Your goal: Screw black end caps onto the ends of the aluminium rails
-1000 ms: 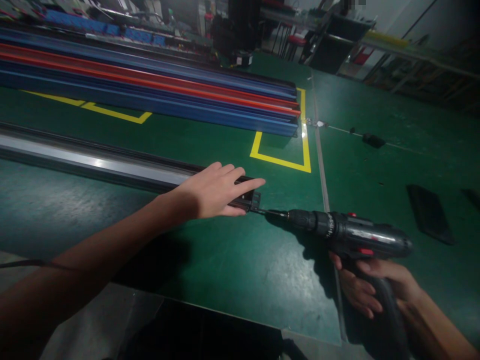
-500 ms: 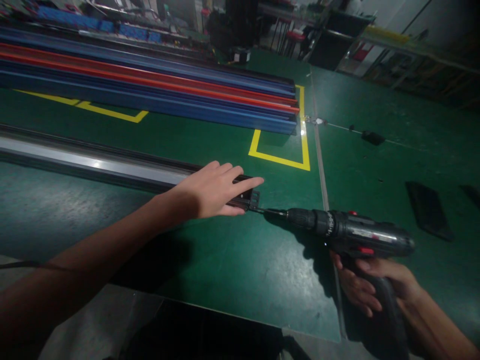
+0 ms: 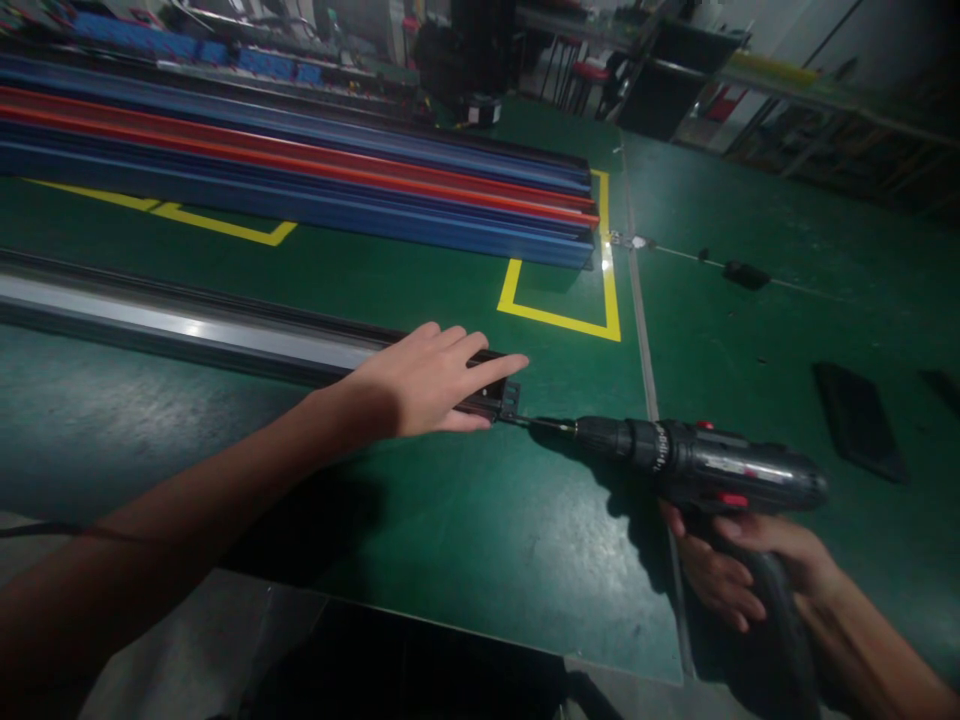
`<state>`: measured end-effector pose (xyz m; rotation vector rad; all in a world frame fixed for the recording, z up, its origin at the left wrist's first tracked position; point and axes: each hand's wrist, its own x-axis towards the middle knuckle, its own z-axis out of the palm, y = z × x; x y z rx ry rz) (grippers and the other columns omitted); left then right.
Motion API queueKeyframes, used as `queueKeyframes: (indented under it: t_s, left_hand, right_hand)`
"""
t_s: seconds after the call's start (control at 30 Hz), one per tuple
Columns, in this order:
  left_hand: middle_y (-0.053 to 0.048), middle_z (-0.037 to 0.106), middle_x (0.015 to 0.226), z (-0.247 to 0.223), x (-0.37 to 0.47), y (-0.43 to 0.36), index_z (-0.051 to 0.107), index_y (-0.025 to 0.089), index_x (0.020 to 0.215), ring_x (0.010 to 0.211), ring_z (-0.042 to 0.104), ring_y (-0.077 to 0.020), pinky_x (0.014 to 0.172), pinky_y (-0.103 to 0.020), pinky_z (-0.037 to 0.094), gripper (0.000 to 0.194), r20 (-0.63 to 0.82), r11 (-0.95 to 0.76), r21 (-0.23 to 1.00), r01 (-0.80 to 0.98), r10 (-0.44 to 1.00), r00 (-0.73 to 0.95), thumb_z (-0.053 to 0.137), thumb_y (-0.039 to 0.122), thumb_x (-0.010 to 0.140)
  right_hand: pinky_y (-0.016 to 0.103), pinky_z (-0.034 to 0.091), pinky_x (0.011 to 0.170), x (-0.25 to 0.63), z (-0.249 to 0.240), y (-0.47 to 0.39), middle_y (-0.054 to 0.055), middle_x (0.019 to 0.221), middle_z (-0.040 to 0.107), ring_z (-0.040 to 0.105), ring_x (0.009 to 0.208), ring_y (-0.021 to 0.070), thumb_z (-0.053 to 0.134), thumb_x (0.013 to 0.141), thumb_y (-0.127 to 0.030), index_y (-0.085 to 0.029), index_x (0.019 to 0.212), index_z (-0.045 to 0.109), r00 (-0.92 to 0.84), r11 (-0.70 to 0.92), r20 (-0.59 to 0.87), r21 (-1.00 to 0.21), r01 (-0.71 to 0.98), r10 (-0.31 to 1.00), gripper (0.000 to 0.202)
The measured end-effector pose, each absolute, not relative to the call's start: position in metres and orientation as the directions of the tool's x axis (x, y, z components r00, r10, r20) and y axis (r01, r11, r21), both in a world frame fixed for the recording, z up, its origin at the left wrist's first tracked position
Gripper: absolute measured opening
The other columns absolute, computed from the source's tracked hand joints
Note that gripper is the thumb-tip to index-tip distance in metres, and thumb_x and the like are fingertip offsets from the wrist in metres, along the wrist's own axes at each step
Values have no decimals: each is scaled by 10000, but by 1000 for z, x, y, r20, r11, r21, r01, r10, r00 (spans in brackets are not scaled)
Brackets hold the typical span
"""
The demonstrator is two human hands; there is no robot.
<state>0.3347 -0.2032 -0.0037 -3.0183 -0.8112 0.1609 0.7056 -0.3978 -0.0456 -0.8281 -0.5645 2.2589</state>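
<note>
A long black-and-silver metal profile (image 3: 225,330) lies across the near left part of the green table. My left hand (image 3: 420,385) grips it from above near its right end, thumb along the near side and fingers over the far side, the index finger stretched out. A small black end bracket (image 3: 511,399) sticks out just past the fingertips. My right hand (image 3: 750,565) is wrapped round the handle of a black cordless drill (image 3: 720,470), held level and pointing left. The drill's long thin bit (image 3: 536,422) reaches the lower corner of the profile's end. Its exact contact point is too small to make out.
Blue and red long profiles (image 3: 450,200) lie side by side farther back, within yellow tape marks (image 3: 559,322). A flat black object (image 3: 859,420) lies at the right. A small dark piece on a thin cord (image 3: 746,275) is behind it. Stools and racks stand in the background.
</note>
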Motion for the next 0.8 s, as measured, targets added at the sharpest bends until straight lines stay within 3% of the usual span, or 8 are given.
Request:
queueKeyframes:
  t_s: [0.8]
  left_hand:
    - [-152, 599, 1357, -6, 334, -202, 272, 296, 1652, 1127, 580, -299, 892, -373, 387, 730, -71, -873, -31, 487, 487, 870, 518, 557, 1016]
  right_hand:
    - [234, 553, 496, 707, -45, -400, -57, 597, 447, 445, 422, 86, 690, 932, -404, -194, 1085, 754, -588, -702, -415, -570, -426, 694, 267]
